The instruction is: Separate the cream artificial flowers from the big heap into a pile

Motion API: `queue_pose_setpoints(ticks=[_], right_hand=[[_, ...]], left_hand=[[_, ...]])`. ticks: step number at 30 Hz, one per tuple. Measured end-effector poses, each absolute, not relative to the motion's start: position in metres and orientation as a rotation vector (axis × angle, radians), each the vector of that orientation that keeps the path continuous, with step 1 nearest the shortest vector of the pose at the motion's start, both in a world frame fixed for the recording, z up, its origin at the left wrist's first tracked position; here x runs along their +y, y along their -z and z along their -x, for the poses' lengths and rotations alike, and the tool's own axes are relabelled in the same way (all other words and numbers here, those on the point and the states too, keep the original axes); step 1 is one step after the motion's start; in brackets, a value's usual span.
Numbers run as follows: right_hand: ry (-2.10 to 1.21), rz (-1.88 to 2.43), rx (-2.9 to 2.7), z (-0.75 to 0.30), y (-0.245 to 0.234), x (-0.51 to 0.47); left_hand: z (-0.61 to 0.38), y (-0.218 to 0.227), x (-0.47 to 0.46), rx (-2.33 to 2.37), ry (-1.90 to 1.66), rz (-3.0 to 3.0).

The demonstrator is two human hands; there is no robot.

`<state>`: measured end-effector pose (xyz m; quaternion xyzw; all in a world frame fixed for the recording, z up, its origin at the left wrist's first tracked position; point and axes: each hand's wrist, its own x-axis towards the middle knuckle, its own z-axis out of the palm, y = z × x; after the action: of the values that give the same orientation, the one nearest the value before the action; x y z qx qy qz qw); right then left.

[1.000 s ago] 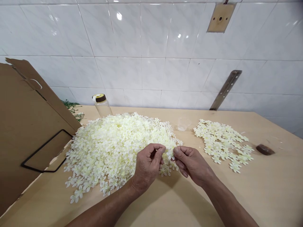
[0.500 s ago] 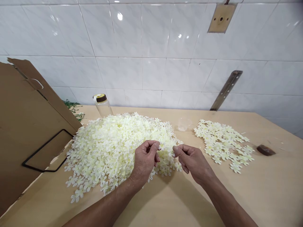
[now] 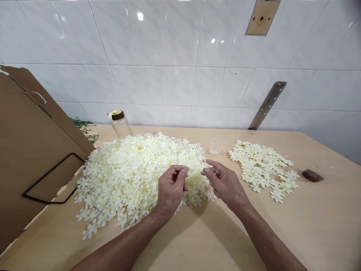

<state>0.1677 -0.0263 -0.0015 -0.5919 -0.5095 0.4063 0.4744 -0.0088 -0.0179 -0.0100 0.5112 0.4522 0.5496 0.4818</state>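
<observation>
A big heap of cream-white fabric flowers [image 3: 132, 173] covers the middle of the wooden table [image 3: 214, 237]. A thinner spread of the same flowers [image 3: 262, 167] lies to the right. My left hand [image 3: 170, 190] hovers at the heap's near right edge, fingers curled with thumb against fingertips; what it pinches is too small to make out. My right hand [image 3: 224, 184] is a little to its right, thumb and forefinger pinched together at the heap's edge, the other fingers loosely bent. Anything between them is too small to name.
A folded cardboard box [image 3: 31, 150] leans at the left. A clear bottle with a brown cap [image 3: 120, 122] stands behind the heap, green stems [image 3: 84, 128] beside it. A small clear cup [image 3: 217, 145] sits between the two flower groups, a brown lid [image 3: 311, 175] at the right. White tiled wall behind.
The hands, which met over one flower a second ago, have drawn apart and risen slightly toward the heap. The view has tilted a little.
</observation>
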Motion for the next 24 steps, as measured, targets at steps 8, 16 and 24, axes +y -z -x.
queue_pose_setpoints(ticks=[8, 16, 24], right_hand=[[-1.618, 1.212, -1.111, -0.16, -0.011, -0.037], [-1.587, 1.192, -1.098, -0.159, -0.01, -0.037], [-1.524, 1.2, -1.035, -0.163, -0.009, -0.035]], left_hand=[[0.015, 0.009, -0.023, 1.025, -1.515, -1.91], [0.016, 0.017, -0.024, 0.71, -1.47, -2.297], [0.015, 0.004, -0.025, 0.915, -1.529, -1.962]])
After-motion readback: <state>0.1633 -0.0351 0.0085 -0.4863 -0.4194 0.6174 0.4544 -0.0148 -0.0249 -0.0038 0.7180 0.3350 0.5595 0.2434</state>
